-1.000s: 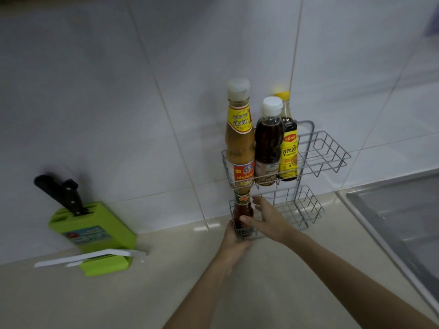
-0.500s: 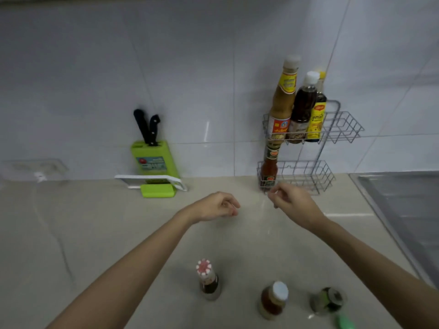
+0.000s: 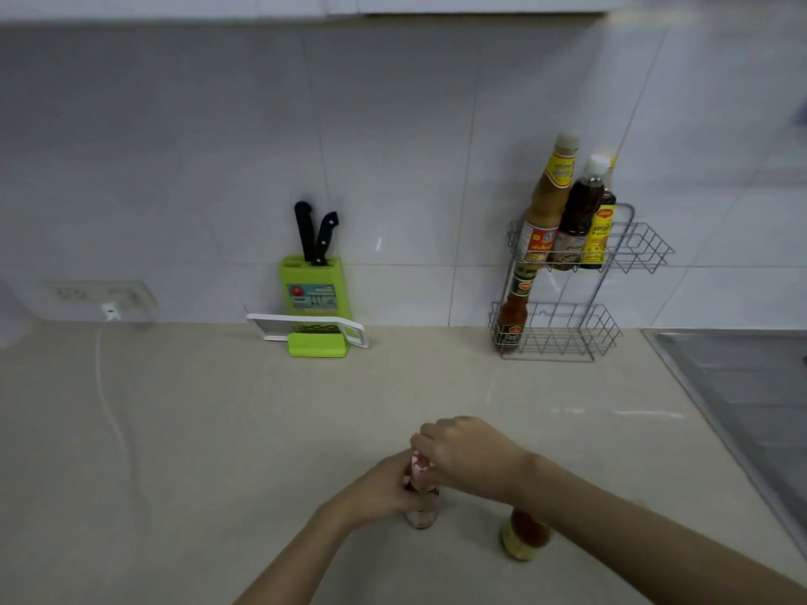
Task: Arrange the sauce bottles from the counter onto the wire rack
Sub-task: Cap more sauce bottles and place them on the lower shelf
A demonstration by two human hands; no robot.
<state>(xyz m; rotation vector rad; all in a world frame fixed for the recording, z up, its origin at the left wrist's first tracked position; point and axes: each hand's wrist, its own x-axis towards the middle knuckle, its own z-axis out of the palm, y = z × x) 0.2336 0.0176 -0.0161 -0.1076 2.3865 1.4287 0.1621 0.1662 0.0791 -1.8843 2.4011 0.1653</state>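
A two-tier wire rack (image 3: 645,248) stands against the tiled wall at the right. Its upper tier holds a tall tan sauce bottle (image 3: 546,207), a dark bottle with a white cap (image 3: 578,216) and a yellow-labelled bottle (image 3: 601,233). A red chilli bottle (image 3: 513,314) stands at the left of the lower tier. Near me on the counter, a small bottle with a red-and-white cap (image 3: 420,469) is gripped by both hands: my left hand (image 3: 384,489) around its body, my right hand (image 3: 467,454) over its cap. An orange-red sauce bottle (image 3: 524,534) stands beside it, partly hidden by my right forearm.
A green knife block (image 3: 315,290) with two black-handled knives stands at the wall, a white cutting board (image 3: 305,329) lying at its base. A wall socket (image 3: 98,294) with a white cable is at far left. A steel sink (image 3: 742,386) borders the counter's right side.
Both hands left the rack's lower tier, drew back across the counter toward me and closed on the small red-and-white-capped bottle. The view has tilted back and widened.
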